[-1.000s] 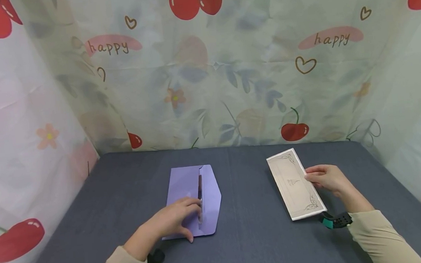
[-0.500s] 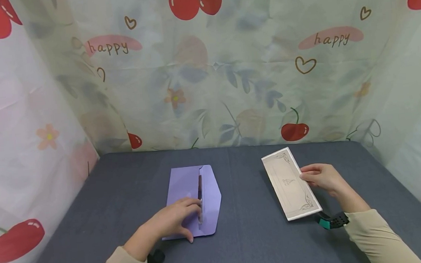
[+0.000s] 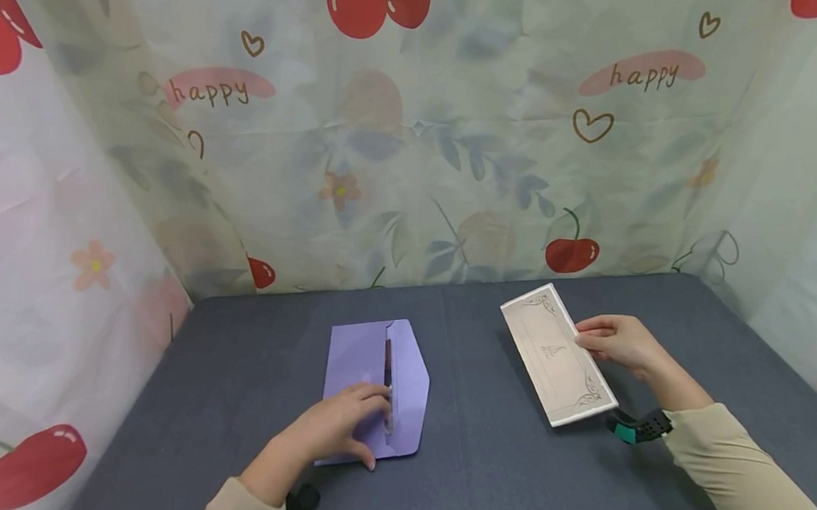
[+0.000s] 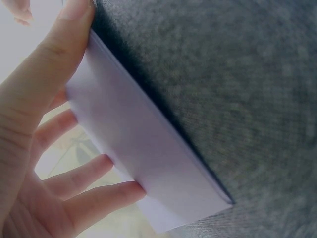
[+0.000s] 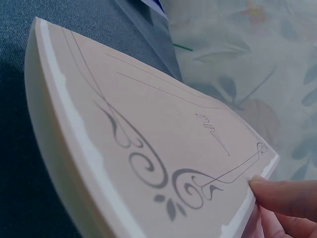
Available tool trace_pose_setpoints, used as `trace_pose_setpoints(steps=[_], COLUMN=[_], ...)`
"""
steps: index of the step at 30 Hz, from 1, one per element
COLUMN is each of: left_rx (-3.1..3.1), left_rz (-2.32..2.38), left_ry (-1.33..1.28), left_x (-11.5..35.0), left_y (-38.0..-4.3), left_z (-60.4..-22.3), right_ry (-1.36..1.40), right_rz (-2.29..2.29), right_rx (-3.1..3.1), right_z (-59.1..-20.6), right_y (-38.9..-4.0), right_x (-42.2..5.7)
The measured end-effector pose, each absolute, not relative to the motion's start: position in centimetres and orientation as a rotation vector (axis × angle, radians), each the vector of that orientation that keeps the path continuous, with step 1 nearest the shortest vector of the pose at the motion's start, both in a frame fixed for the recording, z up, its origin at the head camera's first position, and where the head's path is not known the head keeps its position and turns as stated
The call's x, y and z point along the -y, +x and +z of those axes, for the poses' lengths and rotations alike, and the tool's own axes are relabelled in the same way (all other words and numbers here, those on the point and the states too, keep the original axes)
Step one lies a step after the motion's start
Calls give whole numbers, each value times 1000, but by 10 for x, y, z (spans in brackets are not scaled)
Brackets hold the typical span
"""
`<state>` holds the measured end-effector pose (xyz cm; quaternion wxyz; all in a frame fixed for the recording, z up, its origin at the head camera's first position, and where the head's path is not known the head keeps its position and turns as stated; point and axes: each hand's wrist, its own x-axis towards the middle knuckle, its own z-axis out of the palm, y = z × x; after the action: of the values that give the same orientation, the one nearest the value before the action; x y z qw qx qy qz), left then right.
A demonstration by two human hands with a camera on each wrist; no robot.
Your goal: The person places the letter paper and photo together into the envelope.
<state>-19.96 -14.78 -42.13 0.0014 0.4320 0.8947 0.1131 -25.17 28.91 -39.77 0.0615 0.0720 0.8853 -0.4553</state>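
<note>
A lilac envelope point(image 3: 358, 351) lies on the table, its pointed flap point(image 3: 411, 399) folded out to the right. Along its opening point(image 3: 389, 360) a dark gap shows. My left hand point(image 3: 343, 424) grips the envelope, fingertips curled at the lip of the opening and thumb by the near edge; in the left wrist view the fingertips point(image 4: 133, 188) touch the lilac paper. To the right, my right hand point(image 3: 620, 342) pinches the long edge of a cream folded card point(image 3: 549, 356) with grey scroll corners and a small centre motif. The card is held tilted, its thick pale side point(image 5: 54, 139) visible in the right wrist view.
A dark grey cloth covers the table point(image 3: 469, 474). Behind it hangs a printed curtain point(image 3: 416, 166) with cherries and leaves, and more curtain point(image 3: 60, 314) closes off both sides. A black and teal strap point(image 3: 638, 427) is at the right wrist.
My right hand has carried the card a little to the left, towards the envelope. The left hand and the envelope have stayed in place.
</note>
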Motion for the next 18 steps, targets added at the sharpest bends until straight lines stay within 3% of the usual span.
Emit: trace_pose_setpoints(steps=[18], left_rx=[-2815], left_rz=[341], left_ry=[1358], left_x=[147], left_y=[-198], left_z=[-421], right_ry=[175], right_rz=[-1372], right_rx=[-2671], right_z=[-386], right_y=[-246], right_x=[-270])
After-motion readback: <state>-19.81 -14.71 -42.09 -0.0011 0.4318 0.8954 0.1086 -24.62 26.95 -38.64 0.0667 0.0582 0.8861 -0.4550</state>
